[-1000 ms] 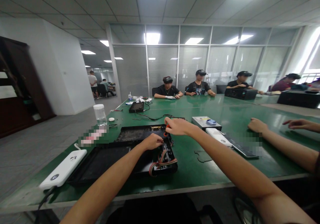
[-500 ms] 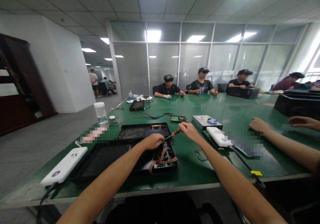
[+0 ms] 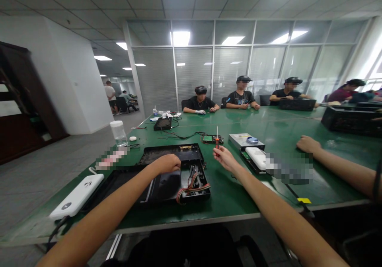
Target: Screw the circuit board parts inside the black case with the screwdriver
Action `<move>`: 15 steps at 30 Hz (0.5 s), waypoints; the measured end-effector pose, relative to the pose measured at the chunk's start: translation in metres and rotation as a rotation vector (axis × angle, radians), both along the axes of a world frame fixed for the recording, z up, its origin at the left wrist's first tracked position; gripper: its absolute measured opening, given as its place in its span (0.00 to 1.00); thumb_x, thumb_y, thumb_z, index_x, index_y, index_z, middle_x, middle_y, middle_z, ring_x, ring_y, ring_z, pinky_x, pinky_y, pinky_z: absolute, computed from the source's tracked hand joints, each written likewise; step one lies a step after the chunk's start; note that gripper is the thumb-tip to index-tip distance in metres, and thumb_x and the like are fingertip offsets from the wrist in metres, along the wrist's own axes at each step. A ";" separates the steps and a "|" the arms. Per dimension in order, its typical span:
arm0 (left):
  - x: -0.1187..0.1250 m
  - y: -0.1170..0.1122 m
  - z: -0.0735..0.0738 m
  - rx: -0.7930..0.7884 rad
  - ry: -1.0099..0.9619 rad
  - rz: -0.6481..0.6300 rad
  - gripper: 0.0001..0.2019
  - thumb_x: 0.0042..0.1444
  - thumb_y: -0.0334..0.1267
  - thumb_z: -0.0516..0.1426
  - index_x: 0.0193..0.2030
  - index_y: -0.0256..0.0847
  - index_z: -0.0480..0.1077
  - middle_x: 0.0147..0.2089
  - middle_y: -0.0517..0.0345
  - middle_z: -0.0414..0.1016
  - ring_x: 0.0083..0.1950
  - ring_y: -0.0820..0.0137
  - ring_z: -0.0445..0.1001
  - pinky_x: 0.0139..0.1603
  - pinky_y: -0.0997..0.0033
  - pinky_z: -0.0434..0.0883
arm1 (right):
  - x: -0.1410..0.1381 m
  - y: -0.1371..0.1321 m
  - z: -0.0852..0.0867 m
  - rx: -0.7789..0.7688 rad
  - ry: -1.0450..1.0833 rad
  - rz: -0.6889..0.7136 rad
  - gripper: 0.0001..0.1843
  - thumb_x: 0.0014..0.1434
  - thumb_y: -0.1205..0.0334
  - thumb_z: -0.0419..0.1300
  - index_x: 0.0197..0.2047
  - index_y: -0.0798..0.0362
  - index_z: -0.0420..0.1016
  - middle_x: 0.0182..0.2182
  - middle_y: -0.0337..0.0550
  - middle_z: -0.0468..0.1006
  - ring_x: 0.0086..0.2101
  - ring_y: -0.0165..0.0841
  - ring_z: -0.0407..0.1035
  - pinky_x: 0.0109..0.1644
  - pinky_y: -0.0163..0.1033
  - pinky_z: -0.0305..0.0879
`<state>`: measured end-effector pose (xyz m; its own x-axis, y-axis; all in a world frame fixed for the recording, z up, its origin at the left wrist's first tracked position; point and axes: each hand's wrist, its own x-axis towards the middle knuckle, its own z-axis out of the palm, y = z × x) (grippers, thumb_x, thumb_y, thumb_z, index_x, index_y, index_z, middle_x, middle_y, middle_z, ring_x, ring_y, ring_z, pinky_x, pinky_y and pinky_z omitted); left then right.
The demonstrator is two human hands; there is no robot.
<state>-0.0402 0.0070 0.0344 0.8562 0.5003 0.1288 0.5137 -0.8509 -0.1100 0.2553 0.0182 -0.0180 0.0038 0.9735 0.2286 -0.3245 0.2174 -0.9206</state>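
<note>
My left hand (image 3: 167,163) rests with curled fingers on the rim of an opened black device case (image 3: 167,179) on the green table (image 3: 227,195); what it grips, if anything, is hidden. Ribbon cables (image 3: 192,185) spill from the case's right end. My right hand (image 3: 225,158) is raised to the right of the case, pinching a small red-handled screwdriver (image 3: 217,138) that points straight up. A black lid panel (image 3: 171,153) lies just behind the case.
A white power bank (image 3: 76,196) lies at the near left edge, a clear jar (image 3: 118,133) behind it. A green circuit board (image 3: 212,139), a silver drive (image 3: 245,141) and a white device (image 3: 256,156) sit right of my hand. A neighbour's hand (image 3: 307,143) rests at right. Several people sit opposite.
My right hand has lifted the screwdriver out of the case and moved right, turning it upright. My left hand slid left along the case, which shifted slightly.
</note>
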 end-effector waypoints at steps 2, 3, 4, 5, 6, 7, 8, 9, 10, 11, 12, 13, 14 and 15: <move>-0.012 -0.007 -0.009 -0.009 0.020 0.005 0.08 0.53 0.38 0.54 0.30 0.38 0.71 0.30 0.56 0.72 0.34 0.71 0.69 0.37 0.76 0.63 | -0.005 -0.005 0.001 0.041 -0.162 0.006 0.13 0.45 0.58 0.60 0.28 0.52 0.59 0.20 0.30 0.61 0.19 0.22 0.56 0.21 0.29 0.55; -0.018 -0.011 -0.012 -0.017 0.017 0.006 0.10 0.55 0.39 0.52 0.30 0.38 0.71 0.30 0.55 0.72 0.34 0.71 0.69 0.37 0.76 0.63 | -0.008 -0.010 0.003 0.079 -0.285 -0.003 0.12 0.47 0.56 0.58 0.27 0.52 0.58 0.19 0.30 0.60 0.18 0.22 0.55 0.21 0.29 0.53; -0.022 -0.014 -0.013 -0.022 0.006 0.009 0.12 0.56 0.41 0.50 0.32 0.38 0.71 0.31 0.55 0.72 0.34 0.71 0.69 0.38 0.76 0.63 | -0.013 -0.017 0.006 0.134 -0.432 -0.015 0.12 0.49 0.54 0.56 0.26 0.53 0.59 0.18 0.30 0.60 0.18 0.23 0.54 0.21 0.30 0.53; -0.027 -0.016 -0.012 -0.021 -0.011 0.015 0.14 0.57 0.43 0.48 0.34 0.38 0.71 0.33 0.54 0.72 0.35 0.71 0.69 0.38 0.76 0.62 | -0.019 -0.026 0.011 0.211 -0.594 -0.023 0.13 0.51 0.53 0.54 0.25 0.54 0.60 0.17 0.32 0.61 0.19 0.24 0.55 0.23 0.31 0.54; -0.031 -0.018 -0.008 -0.016 -0.032 0.026 0.16 0.58 0.45 0.46 0.36 0.39 0.71 0.35 0.54 0.72 0.36 0.70 0.69 0.39 0.75 0.62 | -0.026 -0.038 0.016 0.309 -0.765 -0.019 0.15 0.53 0.52 0.52 0.24 0.54 0.62 0.18 0.34 0.63 0.21 0.26 0.58 0.26 0.32 0.55; -0.035 -0.018 -0.003 -0.006 -0.055 0.044 0.17 0.59 0.47 0.45 0.39 0.39 0.69 0.36 0.53 0.72 0.37 0.70 0.69 0.39 0.75 0.62 | -0.034 -0.052 0.022 0.423 -0.928 0.011 0.16 0.54 0.52 0.51 0.24 0.55 0.64 0.21 0.37 0.66 0.25 0.28 0.61 0.29 0.33 0.56; -0.038 -0.017 0.003 0.006 -0.084 0.071 0.19 0.59 0.48 0.44 0.43 0.39 0.68 0.38 0.53 0.71 0.38 0.69 0.69 0.40 0.74 0.62 | -0.041 -0.069 0.028 0.544 -1.076 0.084 0.15 0.55 0.53 0.51 0.26 0.55 0.66 0.24 0.39 0.69 0.28 0.29 0.63 0.32 0.34 0.57; -0.041 -0.015 0.009 0.016 -0.114 0.103 0.20 0.59 0.49 0.43 0.47 0.39 0.65 0.38 0.53 0.71 0.38 0.69 0.69 0.39 0.74 0.62 | -0.048 -0.086 0.033 0.652 -1.220 0.189 0.12 0.54 0.54 0.52 0.30 0.55 0.68 0.28 0.41 0.71 0.31 0.30 0.64 0.35 0.34 0.57; -0.043 -0.011 0.015 0.019 -0.142 0.137 0.21 0.59 0.50 0.43 0.50 0.38 0.62 0.38 0.53 0.71 0.37 0.69 0.69 0.39 0.74 0.62 | -0.054 -0.104 0.037 0.730 -1.350 0.277 0.10 0.53 0.56 0.53 0.34 0.54 0.69 0.31 0.41 0.71 0.33 0.30 0.65 0.36 0.34 0.57; -0.045 -0.006 0.019 0.014 -0.165 0.172 0.22 0.58 0.51 0.43 0.51 0.37 0.59 0.37 0.53 0.70 0.36 0.69 0.69 0.38 0.73 0.62 | -0.059 -0.122 0.039 0.768 -1.476 0.304 0.10 0.52 0.58 0.54 0.37 0.53 0.68 0.33 0.42 0.71 0.33 0.31 0.65 0.35 0.34 0.56; -0.046 0.000 0.022 0.002 -0.186 0.205 0.23 0.58 0.51 0.44 0.52 0.36 0.57 0.35 0.53 0.70 0.35 0.69 0.69 0.37 0.74 0.62 | -0.061 -0.138 0.040 0.770 -1.589 0.263 0.11 0.52 0.59 0.54 0.39 0.53 0.67 0.33 0.42 0.71 0.33 0.31 0.65 0.34 0.34 0.56; -0.045 0.007 0.021 -0.018 -0.204 0.232 0.24 0.57 0.52 0.45 0.53 0.35 0.56 0.34 0.54 0.70 0.34 0.69 0.68 0.36 0.74 0.62 | -0.061 -0.152 0.040 0.758 -1.673 0.220 0.13 0.51 0.60 0.55 0.41 0.53 0.66 0.34 0.43 0.71 0.33 0.32 0.65 0.33 0.34 0.56; -0.044 0.015 0.019 -0.045 -0.219 0.253 0.24 0.56 0.52 0.46 0.52 0.35 0.56 0.34 0.54 0.70 0.33 0.70 0.68 0.35 0.74 0.62 | -0.059 -0.163 0.039 0.740 -1.737 0.186 0.14 0.50 0.62 0.55 0.42 0.53 0.65 0.35 0.43 0.71 0.33 0.32 0.65 0.32 0.34 0.55; -0.042 0.023 0.014 -0.083 -0.226 0.271 0.24 0.55 0.52 0.48 0.50 0.35 0.57 0.33 0.55 0.69 0.33 0.71 0.68 0.34 0.75 0.62 | -0.055 -0.171 0.037 0.718 -1.781 0.154 0.14 0.50 0.63 0.55 0.41 0.53 0.65 0.35 0.43 0.70 0.33 0.33 0.65 0.31 0.34 0.55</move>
<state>-0.0826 0.0303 0.0486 0.6459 0.7216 0.2493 0.7250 -0.6820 0.0959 0.2005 -0.1530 0.0192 -0.7148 0.6787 0.1687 0.6957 0.7146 0.0728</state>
